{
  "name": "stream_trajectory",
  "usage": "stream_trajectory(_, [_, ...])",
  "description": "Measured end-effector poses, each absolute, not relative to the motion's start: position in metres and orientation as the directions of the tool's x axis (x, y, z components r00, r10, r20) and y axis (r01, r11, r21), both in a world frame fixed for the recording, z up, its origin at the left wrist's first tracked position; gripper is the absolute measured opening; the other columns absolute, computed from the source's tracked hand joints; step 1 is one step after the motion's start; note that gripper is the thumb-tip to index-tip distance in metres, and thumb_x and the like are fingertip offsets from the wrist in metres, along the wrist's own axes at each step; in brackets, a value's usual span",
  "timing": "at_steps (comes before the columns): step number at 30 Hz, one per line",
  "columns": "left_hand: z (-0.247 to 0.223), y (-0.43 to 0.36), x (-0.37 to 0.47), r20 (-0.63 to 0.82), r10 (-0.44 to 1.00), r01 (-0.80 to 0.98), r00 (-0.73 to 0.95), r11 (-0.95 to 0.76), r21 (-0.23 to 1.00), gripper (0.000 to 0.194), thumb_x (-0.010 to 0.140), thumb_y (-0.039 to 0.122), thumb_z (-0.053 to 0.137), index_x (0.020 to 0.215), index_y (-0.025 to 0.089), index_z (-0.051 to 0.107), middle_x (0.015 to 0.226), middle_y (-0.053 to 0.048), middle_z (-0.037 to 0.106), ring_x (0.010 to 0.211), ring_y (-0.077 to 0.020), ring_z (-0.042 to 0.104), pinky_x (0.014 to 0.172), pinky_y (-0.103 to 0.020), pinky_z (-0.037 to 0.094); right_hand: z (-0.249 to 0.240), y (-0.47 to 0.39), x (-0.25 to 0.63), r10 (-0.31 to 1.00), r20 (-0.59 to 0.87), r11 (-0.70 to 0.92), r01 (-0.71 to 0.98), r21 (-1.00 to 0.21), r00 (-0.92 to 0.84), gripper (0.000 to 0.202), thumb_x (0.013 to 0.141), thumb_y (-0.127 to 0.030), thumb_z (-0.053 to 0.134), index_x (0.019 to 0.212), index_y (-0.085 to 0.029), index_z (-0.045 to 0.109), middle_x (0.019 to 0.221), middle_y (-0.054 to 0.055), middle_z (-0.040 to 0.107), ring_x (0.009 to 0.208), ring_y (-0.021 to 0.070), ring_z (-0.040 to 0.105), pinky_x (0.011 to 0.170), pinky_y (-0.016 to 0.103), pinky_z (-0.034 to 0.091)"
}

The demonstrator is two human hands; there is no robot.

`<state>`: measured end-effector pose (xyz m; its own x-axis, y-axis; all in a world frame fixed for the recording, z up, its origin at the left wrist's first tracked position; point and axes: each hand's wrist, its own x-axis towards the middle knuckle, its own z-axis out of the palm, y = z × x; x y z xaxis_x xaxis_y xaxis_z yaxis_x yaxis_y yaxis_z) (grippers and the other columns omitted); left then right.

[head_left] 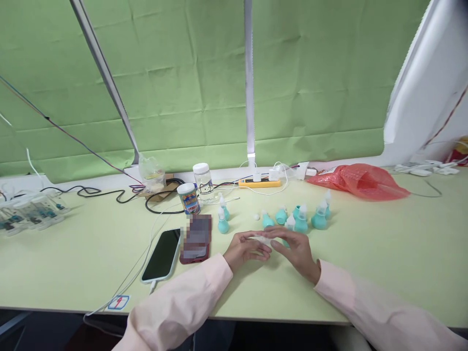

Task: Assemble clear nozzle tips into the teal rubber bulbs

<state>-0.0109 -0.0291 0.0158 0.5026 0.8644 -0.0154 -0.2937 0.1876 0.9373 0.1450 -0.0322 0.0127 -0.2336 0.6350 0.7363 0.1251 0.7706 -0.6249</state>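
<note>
Above the table, my left hand [248,249] has its fingers closed around a small translucent white piece [262,239], partly covered by fingers. My right hand [295,247] reaches over from the other side, thumb and fingertips pinching the same piece. Just beyond the hands are several teal squeeze bulbs with clear nozzles, such as this nasal aspirator [301,219]. A teal bulb [281,215] without a visible nozzle is among them, near a tiny white part [256,217]. Two more aspirators stand to the left, one being the front aspirator [223,222].
Left of my hands lie a white-edged phone [163,256] on a cable and a red-cased phone [196,239]. Behind them stand a printed can [189,199] and a clear jar [203,181]. A yellow power strip [259,183] and red plastic bag [360,181] lie at the back.
</note>
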Motion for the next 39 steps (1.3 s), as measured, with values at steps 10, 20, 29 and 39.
stream_trajectory(10, [0.013, -0.024, -0.018, -0.029, 0.829, -0.374, 0.559, 0.283, 0.883, 0.027, 0.061, 0.018, 0.051, 0.087, 0.011, 0.051, 0.065, -0.009, 0.061, 0.06, -0.0193, 0.058, 0.06, -0.034, 0.042, 0.0, -0.026, 0.139, 0.769, 0.595, 0.636, 0.196, -0.746, -0.234, 0.017, 0.068, -0.025, 0.053, 0.082, -0.018, 0.058, 0.074, 0.004, 0.06, 0.064, 0.0144, 0.057, 0.059, 0.03, 0.052])
stream_trajectory(20, [0.011, -0.027, -0.016, -0.014, 0.888, -0.272, 0.46, 0.156, 0.95, 0.032, 0.058, 0.029, 0.062, 0.08, 0.011, 0.049, 0.058, -0.006, 0.06, 0.049, -0.0171, 0.057, 0.048, -0.028, 0.044, 0.002, -0.029, 0.139, 0.783, 0.568, 0.612, 0.151, -0.776, -0.252, 0.015, 0.065, -0.027, 0.056, 0.076, -0.018, 0.06, 0.068, 0.003, 0.06, 0.063, 0.0149, 0.057, 0.052, 0.026, 0.052])
stream_trajectory(29, [0.011, -0.029, -0.012, 0.047, 0.905, -0.251, 0.422, 0.067, 0.966, 0.032, 0.061, 0.034, 0.058, 0.081, 0.01, 0.05, 0.056, -0.006, 0.06, 0.046, -0.016, 0.056, 0.046, -0.028, 0.044, -0.003, -0.026, 0.137, 0.851, 0.465, 0.48, 0.003, -0.877, -0.242, 0.015, 0.062, -0.028, 0.058, 0.071, -0.015, 0.059, 0.065, 0.004, 0.059, 0.058, 0.0148, 0.055, 0.05, 0.027, 0.051])
stream_trajectory(39, [0.01, -0.028, -0.013, 0.056, 0.902, -0.331, 0.429, 0.099, 0.939, 0.031, 0.055, 0.026, 0.065, 0.078, 0.01, 0.052, 0.062, -0.006, 0.061, 0.053, -0.015, 0.057, 0.054, -0.028, 0.044, -0.001, -0.024, 0.139, 0.861, 0.443, 0.45, -0.032, -0.892, -0.248, 0.022, 0.059, -0.026, 0.061, 0.078, -0.016, 0.059, 0.07, 0.004, 0.058, 0.067, 0.0159, 0.054, 0.051, 0.026, 0.049])
